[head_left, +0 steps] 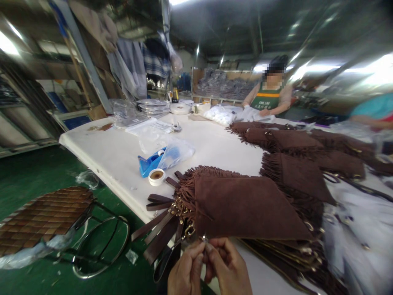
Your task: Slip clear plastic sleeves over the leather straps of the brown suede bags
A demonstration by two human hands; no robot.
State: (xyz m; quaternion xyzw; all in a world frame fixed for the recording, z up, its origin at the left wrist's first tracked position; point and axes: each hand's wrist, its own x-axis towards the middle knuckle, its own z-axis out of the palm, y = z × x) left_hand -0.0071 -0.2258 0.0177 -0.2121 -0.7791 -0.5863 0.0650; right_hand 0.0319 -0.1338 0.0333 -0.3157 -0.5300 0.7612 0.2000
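My left hand (pixel 186 268) and my right hand (pixel 227 262) meet at the near edge of a stack of dark brown suede fringed bags (pixel 242 207). Thumbs and fingers of both hands are pinched together around a small shiny metal piece (pixel 204 237) beside the top bag's corner. Its exact kind is too small to make out. Just left of the hands, brown wrist straps (pixel 162 241) and brass-coloured clasps (pixel 188 231) hang over the table edge. Fringe (pixel 188 192) spreads from the bag's left side.
On the white table (pixel 215 143) stand a blue tape dispenser (pixel 152 164) and a small round white tub (pixel 156 176). More brown bags (pixel 302 174) lie at right. A stool with a woven seat (pixel 46 213) is at left. A co-worker in a green apron (pixel 268 100) works across the table.
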